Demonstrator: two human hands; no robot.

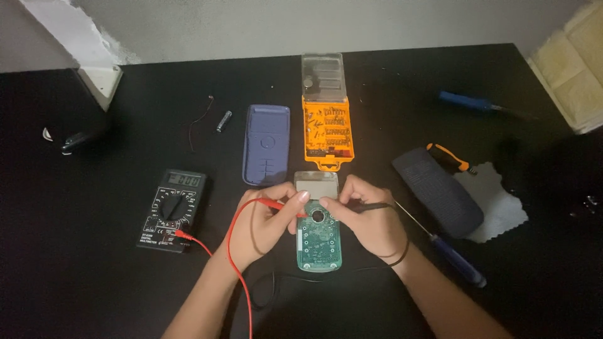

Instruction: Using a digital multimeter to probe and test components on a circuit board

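Observation:
A green circuit board (319, 242) with a pale screen at its top lies on the black table (88, 282) in front of me. My left hand (267, 220) pinches a red test probe (279, 204), its tip on the board near a round part. My right hand (367, 216) holds a black test probe (370, 206) against the same area. The red lead (233, 251) runs back to a black multimeter (173, 210) on the left.
A blue-purple back cover (266, 144) and an orange bit set (328, 129) with a clear lid lie behind the board. A small battery (223, 120), a thin wire (200, 120), a dark case (438, 190), a blue-handled screwdriver (455, 257), an orange-handled tool (449, 157) and a white cloth (499, 207) lie around.

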